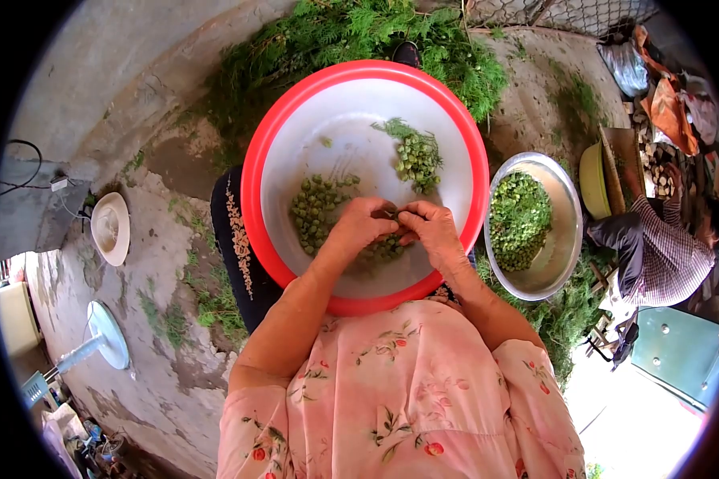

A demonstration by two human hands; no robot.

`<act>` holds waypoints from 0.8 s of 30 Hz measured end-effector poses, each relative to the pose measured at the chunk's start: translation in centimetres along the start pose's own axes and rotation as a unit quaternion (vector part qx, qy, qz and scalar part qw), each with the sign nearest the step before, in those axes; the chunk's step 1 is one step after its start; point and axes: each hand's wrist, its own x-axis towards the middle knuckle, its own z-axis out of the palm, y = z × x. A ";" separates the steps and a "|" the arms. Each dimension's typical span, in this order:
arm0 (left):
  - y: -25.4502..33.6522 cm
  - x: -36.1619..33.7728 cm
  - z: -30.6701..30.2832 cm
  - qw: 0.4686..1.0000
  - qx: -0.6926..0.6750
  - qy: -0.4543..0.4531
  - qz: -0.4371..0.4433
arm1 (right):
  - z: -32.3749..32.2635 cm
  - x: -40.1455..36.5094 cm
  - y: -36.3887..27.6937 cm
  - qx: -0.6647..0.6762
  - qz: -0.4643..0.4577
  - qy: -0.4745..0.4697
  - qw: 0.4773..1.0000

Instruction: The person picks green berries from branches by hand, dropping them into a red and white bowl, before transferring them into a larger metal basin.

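Note:
A white basin with a red rim [255,172] rests on my lap. Over it my left hand [365,223] and my right hand [431,230] meet, fingertips pinched together. Whatever small piece they grip is mostly hidden; a dark bit shows between the fingers. Loose small green cones [315,209] lie in the basin beside and beneath my left hand. Above my right hand, apart from it, sits a clump of green cones with feathery leaves [418,158].
At right stands a metal bowl [563,227] holding green cones and leaf bits [519,215]. Cut evergreen branches [319,48] cover the ground ahead. Another person [667,255] sits at far right beside a yellow-green tub [593,180]. A straw-coloured hat [110,229] and a fan [108,335] are left.

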 end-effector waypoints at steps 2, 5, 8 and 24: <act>0.4 -0.1 0.2 1.000 0.002 0.001 0.001 | 0.2 -0.1 -0.2 0.034 0.005 0.015 0.999; 1.1 -0.4 0.5 1.000 -0.027 -0.005 0.011 | 0.7 -0.3 0.1 -0.017 -0.044 0.047 0.998; 1.2 -0.4 0.7 0.999 -0.029 0.015 0.006 | 1.8 -0.7 -0.2 0.082 -0.040 0.046 0.995; -1.8 0.6 0.4 0.946 0.279 0.106 0.126 | -7.8 -3.1 -2.7 -0.078 -0.231 0.338 0.909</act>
